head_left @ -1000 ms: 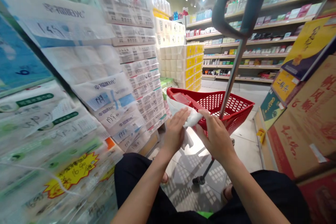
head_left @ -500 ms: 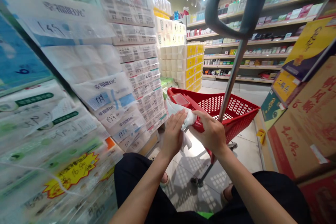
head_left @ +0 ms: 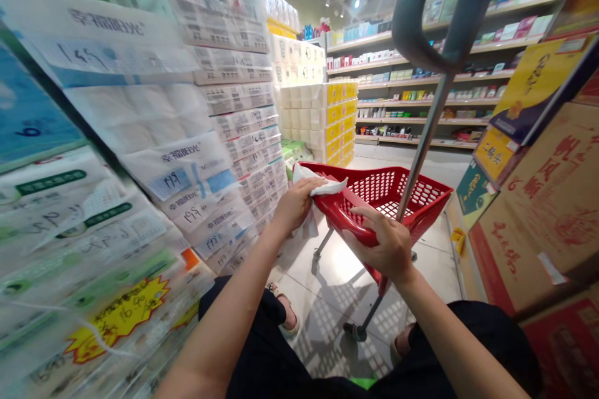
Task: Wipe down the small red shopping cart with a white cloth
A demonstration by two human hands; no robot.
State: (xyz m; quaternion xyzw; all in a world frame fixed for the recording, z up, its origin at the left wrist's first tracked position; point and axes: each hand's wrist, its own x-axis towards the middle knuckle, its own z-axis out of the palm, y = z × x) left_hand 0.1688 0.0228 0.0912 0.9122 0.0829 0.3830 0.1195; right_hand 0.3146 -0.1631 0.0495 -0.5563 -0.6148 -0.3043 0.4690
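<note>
Red basket (head_left: 427, 219) gripped by right hand (head_left: 389, 244); left hand (head_left: 296, 204) holds cloth (head_left: 331, 187).

The left hand (head_left: 296, 202) and the right hand (head_left: 386, 240) are bare, with slim fingers, and the forearms (head_left: 243, 299) are uncovered as far as one can see. The trousers (head_left: 486, 349) are of plain cloth, very dark, nearly black with a navy tint. The left shoe (head_left: 292, 324) is low and open on top, with a pale cream rim and dark speckles near the toe. The right shoe (head_left: 394, 350) is mostly hidden.
</note>
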